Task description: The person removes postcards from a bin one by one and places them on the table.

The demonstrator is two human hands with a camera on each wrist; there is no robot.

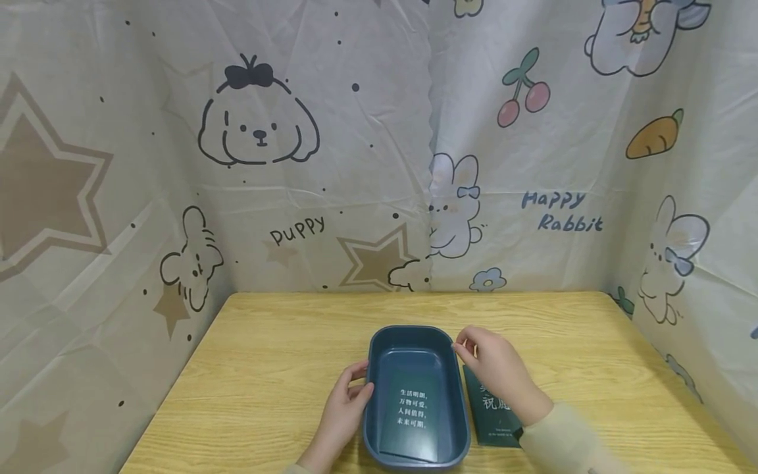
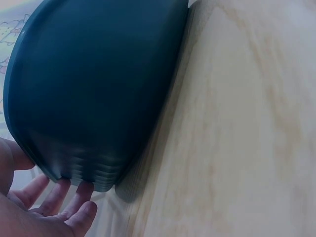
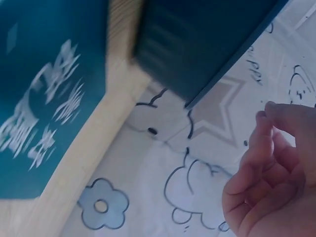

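Note:
A deep dark blue-green plastic bin (image 1: pixel 464 428) with rounded corners stands on the table. Inside it, toward the near end, lies a dark green booklet (image 1: pixel 408 438) with lines of white Chinese print. My left hand (image 1: pixel 348 393) holds the bin's left side, thumb at the rim and fingers against the outer wall. Over the far right rim is my right hand (image 1: pixel 494 362), thumb and forefinger tips together with nothing visible between them. Beneath the right forearm, a second dark green booklet (image 1: pixel 494 421) with white characters lies on the table, partly covered by the arm.
The yellow wood-grain table (image 1: pixel 284 368) stretches out on both sides of the bin. A printed cloth (image 1: pixel 355 164) with cartoon animals and stars hangs behind the table and along its left and right edges.

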